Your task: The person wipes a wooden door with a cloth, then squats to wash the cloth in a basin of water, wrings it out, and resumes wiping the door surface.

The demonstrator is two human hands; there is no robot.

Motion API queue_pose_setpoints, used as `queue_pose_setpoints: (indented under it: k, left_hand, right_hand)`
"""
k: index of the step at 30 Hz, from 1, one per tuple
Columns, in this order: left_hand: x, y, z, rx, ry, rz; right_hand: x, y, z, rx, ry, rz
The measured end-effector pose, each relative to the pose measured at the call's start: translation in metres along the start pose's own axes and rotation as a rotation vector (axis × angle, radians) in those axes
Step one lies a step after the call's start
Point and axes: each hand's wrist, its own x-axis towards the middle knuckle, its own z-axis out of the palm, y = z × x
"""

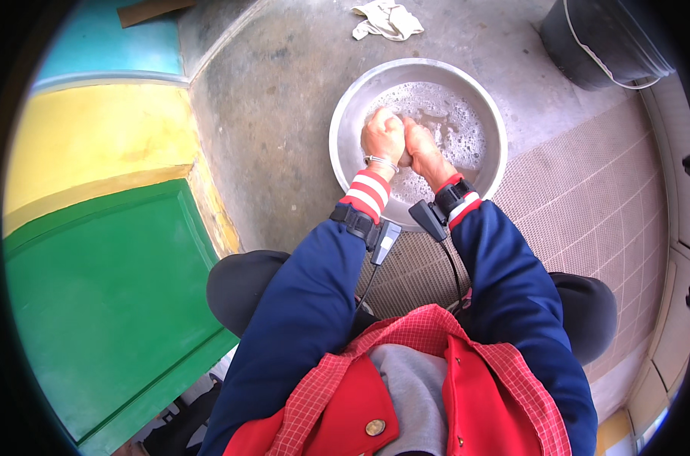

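Note:
Both hands are together over a round metal basin (419, 64) of sudsy water (459, 125). My left hand (383, 135) is a fist with the knuckles up, a pale bangle at its wrist. Pressed against it from the right is my right hand (423, 146), its fingers curled inward. Between them shows a small patch of a wet brownish thing (404, 158), apparently cloth, which both hands grip. Most of it is hidden by the fingers. White foam and bubbles float around the hands, thickest at the far and right side of the water.
A crumpled cream cloth (388, 20) lies on the concrete floor (276, 119) beyond the basin. At the far right stands a black bucket (598, 43) with a wire handle. Textured matting (584, 194) covers floor at the right. A green door panel (111, 296) and yellow wall (105, 125) bound the left side.

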Motion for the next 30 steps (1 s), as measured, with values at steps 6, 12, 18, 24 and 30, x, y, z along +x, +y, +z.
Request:
queue_pose_setpoints:
  k: [6, 12, 18, 24, 30]
  left_hand:
    - [-0.002, -0.001, -0.001, 0.058, -0.14, -0.004]
    - [-0.007, -0.001, -0.004, 0.041, -0.217, -0.02]
    - [-0.016, -0.004, -0.002, -0.076, -0.314, -0.185]
    - [-0.037, 0.004, -0.028, -0.674, -0.543, -1.143]
    - [-0.047, 0.041, -0.072, -0.866, -0.558, -1.136]
  right_hand:
    - [0.014, 0.021, -0.008, 0.245, -0.1, 0.05]
    - [0.013, 0.027, -0.014, 0.363, -0.184, 0.219]
    - [0.002, 0.023, -0.025, 0.235, -0.01, 0.393]
    - [-0.004, 0.002, -0.061, 0.007, 0.275, 0.329]
    - [-0.063, -0.059, -0.056, -0.422, 0.064, 0.21]
